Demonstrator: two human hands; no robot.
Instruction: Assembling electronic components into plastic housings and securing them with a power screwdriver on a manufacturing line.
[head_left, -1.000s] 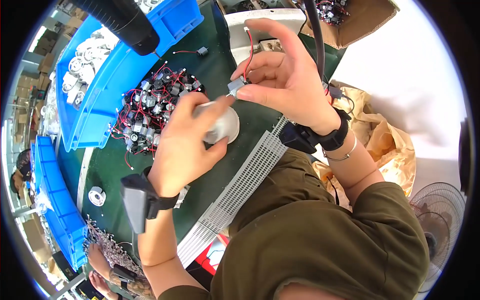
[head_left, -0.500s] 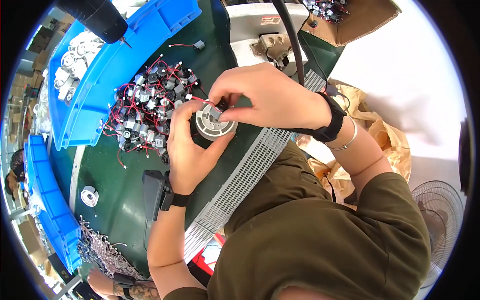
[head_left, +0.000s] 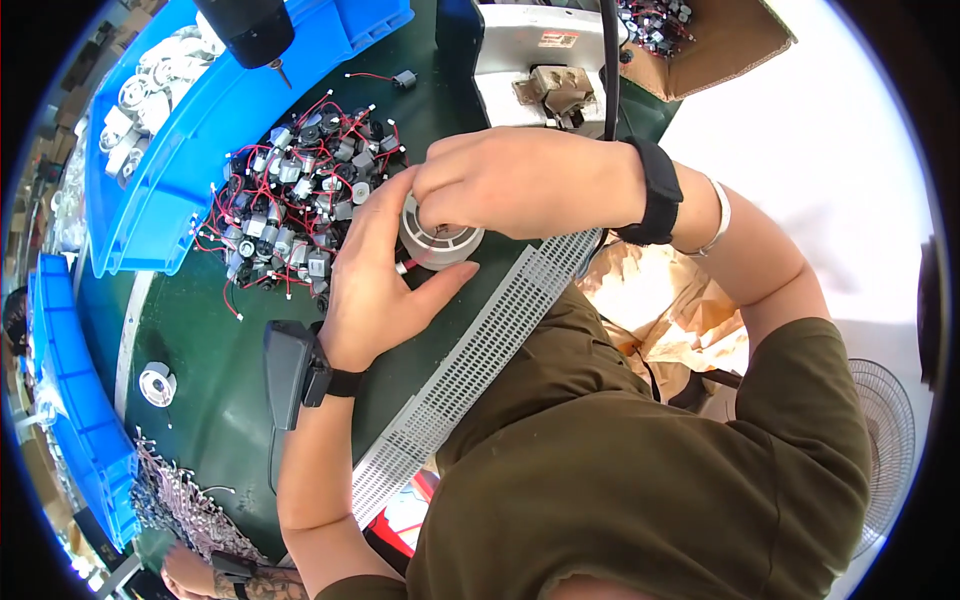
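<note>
Round white housing (head_left: 447,256) with a slotted rim sits between my hands, over a green table (head_left: 230,400). Far out beyond my left forearm runs a blue tray (head_left: 75,390); nearer that forearm lie a bundle of thin wires (head_left: 195,510) and, just below it, a co-worker's hand (head_left: 188,572). One white ring-shaped part (head_left: 157,384) lies alone to the left of my left wrist. Ahead and left of my hands, a larger blue tray (head_left: 205,180) holds loose white parts (head_left: 145,95), and a black power screwdriver (head_left: 245,30) hangs over it, bit downward. Just left of my left hand spreads a heap of small motors (head_left: 290,205) with red wires. My left hand (head_left: 375,285) is curved around the housing's left side, thumb along its near edge; a bit of red wire (head_left: 404,266) shows beside the housing there. Beyond my hands a single motor (head_left: 404,79) lies apart. My right hand (head_left: 490,185) has its fingers bent down onto the housing's face, hiding whatever they may pinch, so I cannot tell its grip. Beyond it stands a metal fixture (head_left: 555,90); right of that, a cardboard box (head_left: 725,50) holds more motors
</note>
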